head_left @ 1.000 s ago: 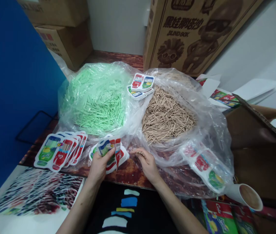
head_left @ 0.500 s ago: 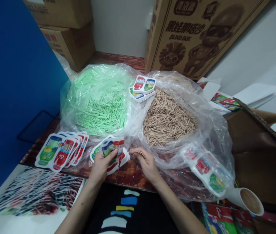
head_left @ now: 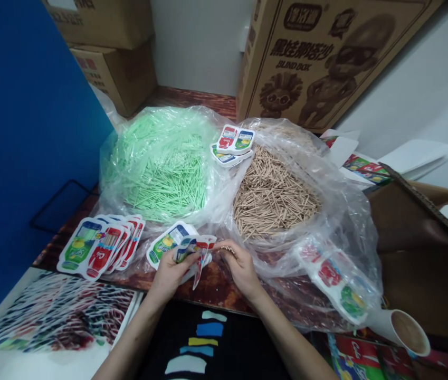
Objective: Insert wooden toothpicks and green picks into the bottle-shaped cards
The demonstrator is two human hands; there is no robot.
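By the near edge of the worktop (head_left: 221, 285), our left hand (head_left: 170, 273) pinches a card (head_left: 203, 245); our right hand (head_left: 241, 268), curled, grips sticks (head_left: 229, 249) beside it

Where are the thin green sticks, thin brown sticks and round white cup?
Thin green sticks (head_left: 172, 182), head view: pile's middle.
Thin brown sticks (head_left: 275, 195), head view: pile's middle.
Round white cup (head_left: 385, 325), head view: outer wall.
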